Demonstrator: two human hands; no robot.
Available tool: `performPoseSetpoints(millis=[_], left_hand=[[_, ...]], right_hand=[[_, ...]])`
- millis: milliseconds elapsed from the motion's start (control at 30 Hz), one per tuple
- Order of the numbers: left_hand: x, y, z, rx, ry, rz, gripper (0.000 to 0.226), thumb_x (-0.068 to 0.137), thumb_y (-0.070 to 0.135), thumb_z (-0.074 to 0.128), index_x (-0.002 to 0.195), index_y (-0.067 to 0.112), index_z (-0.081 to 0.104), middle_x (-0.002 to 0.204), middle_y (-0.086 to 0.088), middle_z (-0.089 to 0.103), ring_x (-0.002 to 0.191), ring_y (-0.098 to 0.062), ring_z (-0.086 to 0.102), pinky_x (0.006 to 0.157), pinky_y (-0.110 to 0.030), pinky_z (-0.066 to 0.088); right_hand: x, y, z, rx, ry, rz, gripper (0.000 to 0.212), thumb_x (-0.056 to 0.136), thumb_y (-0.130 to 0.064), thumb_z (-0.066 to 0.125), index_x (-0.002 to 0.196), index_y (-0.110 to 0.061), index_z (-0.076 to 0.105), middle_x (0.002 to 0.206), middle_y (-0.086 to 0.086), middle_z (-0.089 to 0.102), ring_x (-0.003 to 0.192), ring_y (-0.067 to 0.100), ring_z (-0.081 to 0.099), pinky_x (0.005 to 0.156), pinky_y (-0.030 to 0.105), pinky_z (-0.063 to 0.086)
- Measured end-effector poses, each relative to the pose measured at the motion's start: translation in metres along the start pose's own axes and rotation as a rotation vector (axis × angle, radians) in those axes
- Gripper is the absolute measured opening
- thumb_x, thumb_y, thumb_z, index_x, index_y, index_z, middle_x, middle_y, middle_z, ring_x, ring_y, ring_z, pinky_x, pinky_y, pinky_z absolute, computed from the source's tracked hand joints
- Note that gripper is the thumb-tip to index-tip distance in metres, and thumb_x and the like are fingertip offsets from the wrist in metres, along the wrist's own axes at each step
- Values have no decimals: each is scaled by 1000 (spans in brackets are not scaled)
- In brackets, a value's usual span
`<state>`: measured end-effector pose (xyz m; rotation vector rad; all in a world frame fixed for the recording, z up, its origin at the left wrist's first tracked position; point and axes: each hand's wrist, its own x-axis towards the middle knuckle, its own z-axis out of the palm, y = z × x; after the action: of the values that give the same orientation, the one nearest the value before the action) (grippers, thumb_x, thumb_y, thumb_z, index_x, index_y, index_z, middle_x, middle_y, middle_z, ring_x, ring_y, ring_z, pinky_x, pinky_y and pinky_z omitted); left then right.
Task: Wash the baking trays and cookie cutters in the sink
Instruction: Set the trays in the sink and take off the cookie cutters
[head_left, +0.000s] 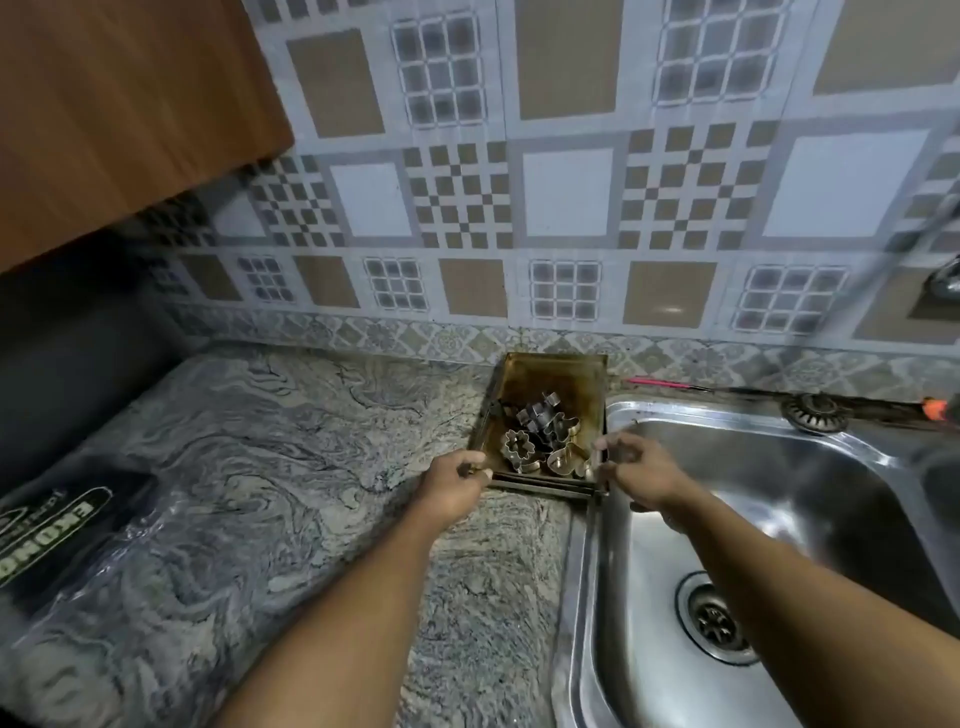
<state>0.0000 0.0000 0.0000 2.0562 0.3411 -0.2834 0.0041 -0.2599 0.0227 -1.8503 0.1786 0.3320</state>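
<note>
A stained, browned baking tray (566, 371) lies on the marbled counter just left of the steel sink (779, 519). Several metal cookie cutters (540, 436) are piled in its near half. More tray edges show stacked under its near side. My left hand (457, 483) grips the tray's near left corner. At the near right corner, over the sink's rim, my right hand (639, 470) holds the edge with curled fingers.
The sink basin holds only its drain (714, 621). A tap (943, 275) stands at the far right. A plastic-wrapped dark package (62, 525) lies at the left on the counter (291, 447). A wooden cabinet (114, 104) hangs above left.
</note>
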Motion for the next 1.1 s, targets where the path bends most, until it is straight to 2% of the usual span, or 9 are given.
performPoseSetpoints(millis=[133, 267, 400, 500, 633, 700, 833, 933, 1100], left_hand=[[28, -5, -1, -12, 2, -31, 36, 98, 22, 65, 134, 22, 61, 128, -4, 61, 80, -6, 61, 61, -17, 47], [43, -10, 0, -75, -4, -56, 35, 92, 16, 73, 126, 22, 67, 137, -11, 62, 93, -19, 72, 82, -35, 61], [37, -5, 1, -113, -10, -69, 26, 85, 20, 81, 107, 33, 73, 143, -11, 58, 113, -22, 65, 91, -41, 60], [24, 2, 3, -142, -49, -95, 26, 86, 15, 80, 103, 34, 73, 145, -12, 55, 125, -27, 59, 91, -41, 60], [5, 3, 14, -244, -93, -126, 31, 90, 6, 73, 119, 19, 71, 140, -14, 56, 108, -22, 65, 90, -37, 60], [0, 4, 20, -283, -96, -134, 30, 93, 5, 70, 121, 15, 70, 132, -14, 61, 94, -15, 66, 87, -33, 61], [-10, 1, 29, -255, -123, -135, 23, 94, 5, 69, 109, 21, 75, 127, -2, 59, 102, -14, 63, 80, -25, 61], [-21, -2, 36, -277, -151, -145, 24, 94, 3, 67, 108, 20, 75, 123, 3, 58, 101, -12, 63, 83, -27, 60], [-48, 3, 54, -338, -153, -161, 28, 92, 2, 69, 108, 25, 74, 120, -8, 68, 107, -21, 68, 88, -34, 60]], right_hand=[[23, 12, 12, 53, -15, 60, 24, 94, 2, 61, 110, -15, 62, 89, 3, 63, 67, 8, 54, 48, 12, 43], [38, 17, 13, 92, -27, 49, 15, 93, -1, 65, 100, -14, 62, 78, 2, 59, 60, 10, 48, 46, 17, 40], [32, 23, 4, 89, -57, 59, 13, 93, -6, 67, 100, -16, 63, 79, 3, 63, 61, 13, 50, 52, 24, 41], [20, 29, -1, 104, -92, 59, 14, 93, -7, 66, 106, -13, 62, 76, 2, 64, 62, 13, 51, 53, 25, 40], [3, 45, -6, 183, -85, 109, 17, 95, -7, 65, 107, -20, 64, 85, 4, 66, 76, 19, 56, 70, 33, 45], [-6, 51, -10, 258, -80, 121, 18, 97, -5, 61, 109, -18, 63, 85, 6, 62, 76, 19, 55, 70, 36, 51], [-23, 58, -18, 329, -67, 128, 20, 96, 0, 60, 107, -17, 64, 81, 8, 60, 74, 19, 55, 68, 38, 55], [-37, 62, -27, 368, -49, 128, 21, 94, 1, 61, 104, -17, 66, 84, 10, 60, 78, 22, 55, 71, 40, 54], [-69, 68, -46, 398, -41, 111, 23, 93, 3, 63, 102, -17, 68, 83, 11, 60, 81, 25, 56, 79, 47, 52]])
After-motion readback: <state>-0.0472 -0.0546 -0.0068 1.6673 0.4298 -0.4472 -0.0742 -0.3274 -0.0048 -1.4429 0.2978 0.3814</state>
